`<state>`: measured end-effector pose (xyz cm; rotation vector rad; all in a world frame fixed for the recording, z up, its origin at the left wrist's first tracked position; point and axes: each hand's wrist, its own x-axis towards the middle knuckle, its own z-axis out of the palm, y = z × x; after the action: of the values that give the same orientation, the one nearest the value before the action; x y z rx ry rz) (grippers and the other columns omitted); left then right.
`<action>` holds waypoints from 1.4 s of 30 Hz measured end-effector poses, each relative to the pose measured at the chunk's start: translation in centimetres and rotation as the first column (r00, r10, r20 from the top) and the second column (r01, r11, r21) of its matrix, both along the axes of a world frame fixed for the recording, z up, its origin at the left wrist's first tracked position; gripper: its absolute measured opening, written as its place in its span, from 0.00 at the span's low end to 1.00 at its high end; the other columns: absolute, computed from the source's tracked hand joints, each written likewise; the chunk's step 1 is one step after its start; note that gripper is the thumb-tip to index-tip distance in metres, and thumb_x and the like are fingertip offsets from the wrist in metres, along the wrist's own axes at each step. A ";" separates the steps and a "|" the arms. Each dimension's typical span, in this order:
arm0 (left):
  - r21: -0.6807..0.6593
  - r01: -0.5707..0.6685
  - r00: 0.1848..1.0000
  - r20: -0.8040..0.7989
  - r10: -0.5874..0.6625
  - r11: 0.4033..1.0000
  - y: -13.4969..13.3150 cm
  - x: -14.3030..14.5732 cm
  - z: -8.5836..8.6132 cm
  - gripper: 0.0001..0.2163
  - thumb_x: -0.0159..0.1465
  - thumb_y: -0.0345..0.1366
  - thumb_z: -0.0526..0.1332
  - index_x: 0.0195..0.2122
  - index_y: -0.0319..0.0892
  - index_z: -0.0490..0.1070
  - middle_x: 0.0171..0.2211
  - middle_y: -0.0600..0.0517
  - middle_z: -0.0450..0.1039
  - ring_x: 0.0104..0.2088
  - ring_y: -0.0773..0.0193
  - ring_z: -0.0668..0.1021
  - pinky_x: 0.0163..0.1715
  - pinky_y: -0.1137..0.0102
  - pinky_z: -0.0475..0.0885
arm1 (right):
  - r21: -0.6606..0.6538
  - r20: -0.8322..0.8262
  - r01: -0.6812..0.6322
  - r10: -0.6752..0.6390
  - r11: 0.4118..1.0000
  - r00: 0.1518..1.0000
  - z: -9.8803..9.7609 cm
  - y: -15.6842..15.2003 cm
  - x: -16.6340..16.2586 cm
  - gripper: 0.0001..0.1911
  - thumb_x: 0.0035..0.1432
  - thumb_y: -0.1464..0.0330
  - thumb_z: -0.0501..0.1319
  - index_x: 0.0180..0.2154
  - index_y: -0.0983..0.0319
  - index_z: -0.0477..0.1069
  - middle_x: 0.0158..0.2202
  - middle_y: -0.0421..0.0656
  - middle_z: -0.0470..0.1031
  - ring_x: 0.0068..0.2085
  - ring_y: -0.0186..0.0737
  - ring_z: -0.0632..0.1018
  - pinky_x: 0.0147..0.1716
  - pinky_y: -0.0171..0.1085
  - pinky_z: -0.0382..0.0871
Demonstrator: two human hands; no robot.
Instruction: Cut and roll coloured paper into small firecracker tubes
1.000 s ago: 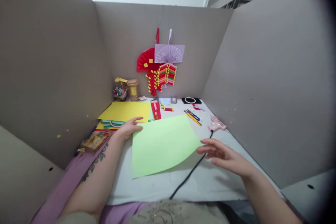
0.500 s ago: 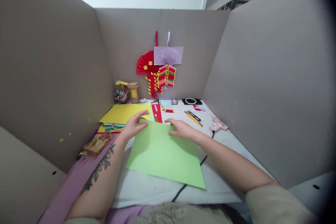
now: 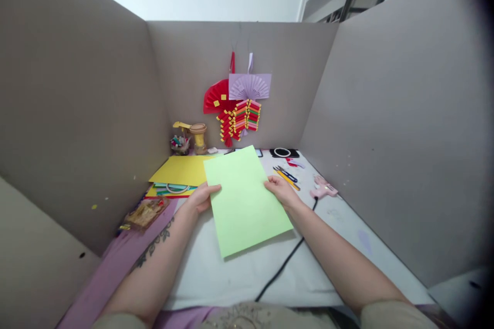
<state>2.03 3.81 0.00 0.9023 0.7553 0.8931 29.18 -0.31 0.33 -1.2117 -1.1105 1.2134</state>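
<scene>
A light green sheet of paper [image 3: 247, 205] is held up in front of me, its far edge tilted upward above the white table. My left hand [image 3: 203, 196] grips its left edge, with the thumb lying on the top face and the fingers behind. On the opposite edge my right hand [image 3: 281, 189] pinches the paper; its fingertips are partly hidden. Left of the sheet lies a stack of coloured paper with a yellow sheet [image 3: 179, 169] on top. The green sheet covers part of the table's middle.
Yellow and dark blue cutting tools [image 3: 286, 177] lie to the right, near a pink glue gun [image 3: 323, 187] whose black cable [image 3: 283, 267] crosses the table. Red [image 3: 216, 96] and lilac [image 3: 250, 86] paper fans hang on the back panel. A pen cup [image 3: 180, 145] stands back left.
Both hands have taken hold of the green sheet by its sides. It has been turned and raised from the table, now covering the red paper strips behind it.
</scene>
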 end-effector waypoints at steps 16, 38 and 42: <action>0.088 0.015 0.997 -0.073 -0.009 0.996 -0.4 -0.3 -0.1 0.17 0.44 0.27 0.67 0.38 0.36 0.73 0.36 0.44 0.78 0.34 0.55 0.79 0.32 0.67 0.74 | 0.584 0.475 -0.163 -0.172 0.795 0.863 2.0 -2.4 1.0 0.14 0.55 0.55 0.59 0.29 0.58 0.75 0.56 0.44 0.65 0.62 0.47 0.56 0.59 0.51 0.48; -0.040 0.031 0.999 0.012 -0.030 0.999 0.8 -1.7 -0.3 0.20 0.50 0.28 0.63 0.46 0.34 0.70 0.37 0.40 0.77 0.37 0.52 0.79 0.39 0.61 0.74 | 0.321 0.341 -0.073 -0.044 0.944 0.939 -0.1 -1.3 0.3 0.14 0.49 0.59 0.61 0.32 0.62 0.74 0.41 0.47 0.75 0.41 0.42 0.74 0.40 0.39 0.68; 0.048 0.144 0.990 -0.011 -0.144 0.988 -0.3 -1.0 -0.3 0.18 0.51 0.30 0.64 0.44 0.36 0.73 0.36 0.42 0.78 0.39 0.51 0.79 0.40 0.60 0.73 | 0.347 0.087 0.126 -0.165 0.929 0.982 -0.5 -0.2 0.2 0.19 0.44 0.53 0.64 0.28 0.62 0.69 0.50 0.49 0.69 0.47 0.46 0.72 0.41 0.40 0.67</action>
<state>0.99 3.51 -0.27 0.9910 0.6678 0.7837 29.40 -0.54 -0.19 -1.0831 -1.2340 0.8054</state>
